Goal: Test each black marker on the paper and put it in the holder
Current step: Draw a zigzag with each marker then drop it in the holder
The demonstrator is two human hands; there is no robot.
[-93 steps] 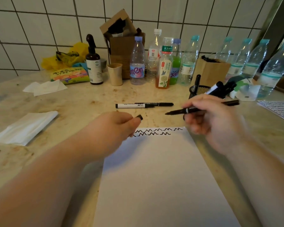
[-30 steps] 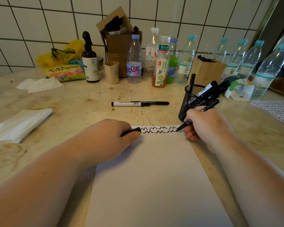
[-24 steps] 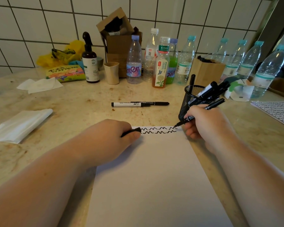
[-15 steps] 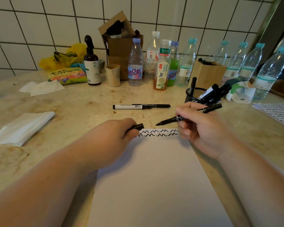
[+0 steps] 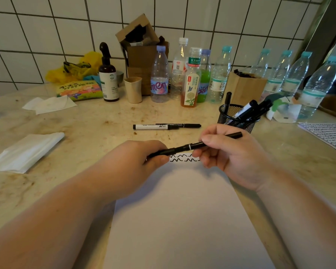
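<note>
A thin black marker lies level above the top edge of the white paper. My right hand pinches its barrel. My left hand grips its cap, which sits on the marker's tip end. Two rows of black zigzag lines show on the paper between the hands. The black mesh holder stands behind my right hand with several markers in it. Two more markers lie side by side on the counter beyond the paper.
Several plastic bottles, a paper cup, a brown spray bottle and cardboard boxes line the tiled wall. A folded white cloth and tissues lie at left. A sheet covered in scribbles lies at right.
My right hand lifted the marker off the paper after drawing and swung it level. My left hand rose from the paper and brought the cap onto the marker's tip.
</note>
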